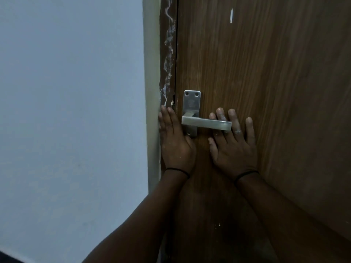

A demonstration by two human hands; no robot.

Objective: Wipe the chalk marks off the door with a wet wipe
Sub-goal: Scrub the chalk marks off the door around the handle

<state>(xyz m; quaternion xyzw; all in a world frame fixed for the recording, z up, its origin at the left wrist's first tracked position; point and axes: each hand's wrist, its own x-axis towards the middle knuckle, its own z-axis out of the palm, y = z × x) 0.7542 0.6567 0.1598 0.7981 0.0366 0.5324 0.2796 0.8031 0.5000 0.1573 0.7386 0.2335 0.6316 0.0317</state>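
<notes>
Head view: left hand point(175, 143) flat, fingers straight, on the door frame point(168, 76) at 9 o'clock of the lever handle point(207, 123), right hand point(233, 147) flat and spread on the door point(266, 73) behind the lever, both holding nothing; chalk marks point(169, 54) streak the frame at 12 o'clock of the left hand; no wipe seen.

The door point(266, 76) is brown wood-grain laminate, shut against its frame, with a silver lever handle point(207, 123) lying level on a plate near its left edge. White chalk marks point(168, 54) run in a ragged scribble down the dark strip beside that edge, from the top to just above the handle plate. One short white streak point(231, 15) stands upright on the door face near the top.
</notes>
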